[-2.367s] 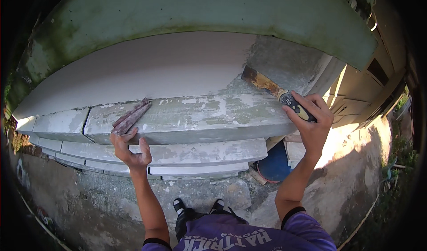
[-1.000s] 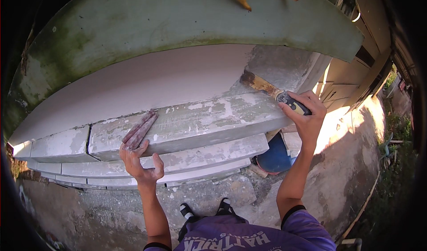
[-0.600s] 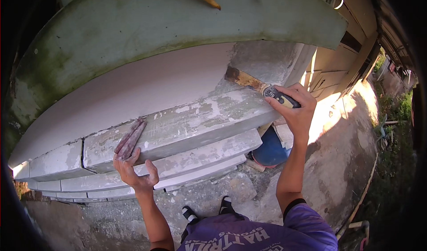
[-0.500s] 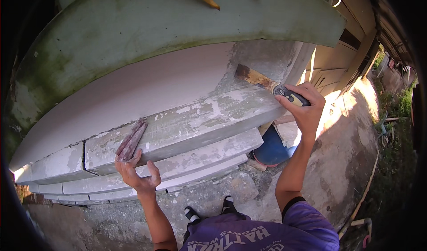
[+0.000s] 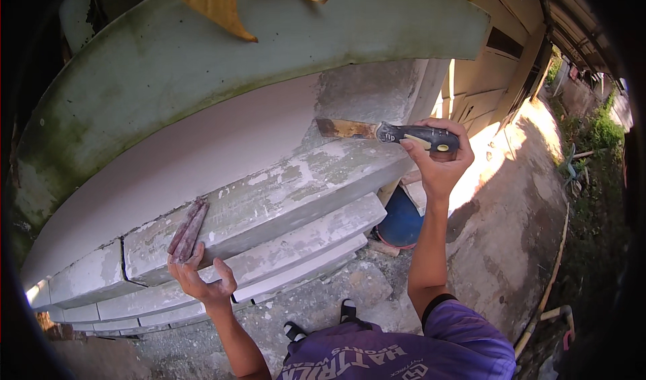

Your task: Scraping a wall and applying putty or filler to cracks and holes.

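My right hand (image 5: 444,152) grips the dark handle of a putty knife (image 5: 350,129) with a rusty, stained blade. The blade points left, its end at the grey patch (image 5: 363,90) on the pale wall, just above the ledge. My left hand (image 5: 204,282) is at the front edge of the ledge (image 5: 282,191), thumb spread from the fingers. Its fingertips hold the lower end of a folded, dusty reddish-brown strip (image 5: 188,230), perhaps sandpaper or cloth. The strip slants up across the ledge, whose surface has patchy white paint.
A curved, mossy green panel (image 5: 269,47) overhangs the wall, with dry yellow leaves (image 5: 212,3) above. Stepped ledges (image 5: 296,235) run below. A blue container (image 5: 400,220) stands under their right end. Concrete ground (image 5: 501,245) lies right, with a pipe (image 5: 548,286) and plants beyond.
The putty knife has swung from slanting to nearly level, its blade now lower against the wall. My left hand and the reddish strip stay at about the same place on the ledge; the view has shifted.
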Action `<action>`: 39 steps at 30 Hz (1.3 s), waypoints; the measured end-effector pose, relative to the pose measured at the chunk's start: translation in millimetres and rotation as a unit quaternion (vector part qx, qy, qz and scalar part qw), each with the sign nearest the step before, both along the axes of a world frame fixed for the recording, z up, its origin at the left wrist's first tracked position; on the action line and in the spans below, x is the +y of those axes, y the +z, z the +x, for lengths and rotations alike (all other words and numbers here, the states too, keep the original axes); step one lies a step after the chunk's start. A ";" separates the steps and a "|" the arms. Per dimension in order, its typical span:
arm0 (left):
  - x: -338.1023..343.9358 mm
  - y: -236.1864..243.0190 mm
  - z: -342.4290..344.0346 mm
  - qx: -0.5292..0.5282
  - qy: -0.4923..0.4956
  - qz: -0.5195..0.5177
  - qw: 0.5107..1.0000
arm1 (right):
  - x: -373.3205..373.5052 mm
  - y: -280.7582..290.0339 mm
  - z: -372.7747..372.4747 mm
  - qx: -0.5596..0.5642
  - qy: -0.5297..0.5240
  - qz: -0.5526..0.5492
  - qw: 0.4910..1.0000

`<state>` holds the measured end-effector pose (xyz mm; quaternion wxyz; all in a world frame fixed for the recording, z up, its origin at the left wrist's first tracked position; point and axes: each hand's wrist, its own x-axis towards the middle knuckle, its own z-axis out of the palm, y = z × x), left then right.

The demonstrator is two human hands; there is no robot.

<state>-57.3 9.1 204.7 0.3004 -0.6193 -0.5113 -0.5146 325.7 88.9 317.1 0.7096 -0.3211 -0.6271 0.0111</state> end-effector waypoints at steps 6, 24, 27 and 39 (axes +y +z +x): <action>4.4 5.4 3.1 0.028 -0.014 0.028 0.999 | 8.1 -10.3 -35.0 0.120 0.205 -0.029 0.971; 7.9 -7.0 -5.9 0.013 -0.019 0.023 0.999 | 18.6 23.0 -37.5 0.273 0.007 0.087 0.958; 7.5 -5.2 -4.3 0.017 -0.017 0.023 0.999 | 29.6 13.7 -54.2 0.253 0.043 0.071 0.964; 4.8 1.4 -4.7 0.036 -0.031 0.026 0.999 | 19.7 16.8 -43.8 0.276 0.045 0.064 0.958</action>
